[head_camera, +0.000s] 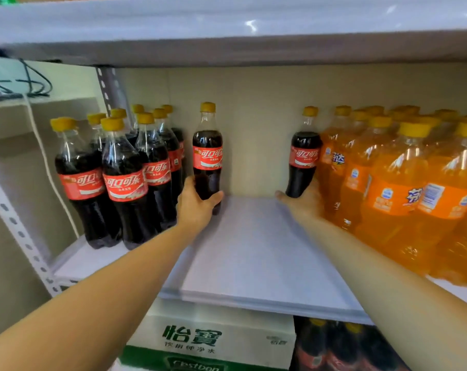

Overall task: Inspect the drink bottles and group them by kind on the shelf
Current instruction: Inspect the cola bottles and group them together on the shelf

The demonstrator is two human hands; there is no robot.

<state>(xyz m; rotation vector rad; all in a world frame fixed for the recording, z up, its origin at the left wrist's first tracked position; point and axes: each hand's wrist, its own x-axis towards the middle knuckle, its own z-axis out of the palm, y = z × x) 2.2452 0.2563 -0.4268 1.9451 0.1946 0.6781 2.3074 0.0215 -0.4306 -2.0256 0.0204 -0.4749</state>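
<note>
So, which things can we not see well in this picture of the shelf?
Head view only:
- Fingers of the right hand: hidden behind the tilted cola bottle it holds.
- Rear cola bottles on the left: front ones cover them; only caps show.
- Orange bottles: blurred, cut by the right edge.
- Lower-shelf bottles: cut by the bottom edge, partly under the shelf board.

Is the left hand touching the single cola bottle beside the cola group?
Touching. The head view shows the left hand wrapped round the lower part of the cola bottle, thumb in front.
</note>
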